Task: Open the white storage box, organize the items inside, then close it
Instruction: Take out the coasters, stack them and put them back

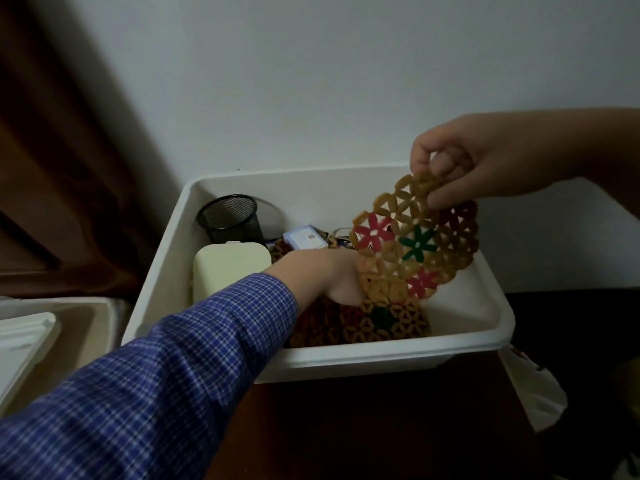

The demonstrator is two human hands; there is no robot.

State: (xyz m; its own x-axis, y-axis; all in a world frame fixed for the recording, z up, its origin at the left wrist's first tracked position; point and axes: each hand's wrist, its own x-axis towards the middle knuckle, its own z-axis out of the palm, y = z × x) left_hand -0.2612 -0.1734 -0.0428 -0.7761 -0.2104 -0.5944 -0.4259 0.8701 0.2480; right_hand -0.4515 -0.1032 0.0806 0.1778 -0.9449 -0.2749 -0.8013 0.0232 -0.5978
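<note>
The fingers (pixel 438 199) of the right hand (pixel 485 157), at the right of the frame, are pinched shut on the top edge of a woven mat (pixel 415 244), which hangs tilted above the white storage box (pixel 346 358); three flower shapes on it are coloured, two red and one green, the rest tan. The left hand (pixel 325 275), in a blue checked sleeve (pixel 173 358), reaches into the middle of the box with its fingers curled down against the mat's lower edge; whether they grip anything cannot be told. Beneath lies a second mat (pixel 374 323) of the same weave on the box floor, near the front wall. The box stands open at centre frame on a dark brown desk (pixel 363 427), its back against a plain pale wall (pixel 311 81). Inside, at the back left, stand one black mesh pen cup (pixel 230 218) and, just in front of it, one cream lidded case (pixel 228 268); a small blue-edged card pack (pixel 306 237) lies behind the left hand, its print too small to read. A dark brown curtain (pixel 59 150) fills the upper left. At the lower left sits a white lid (pixel 20 348).
</note>
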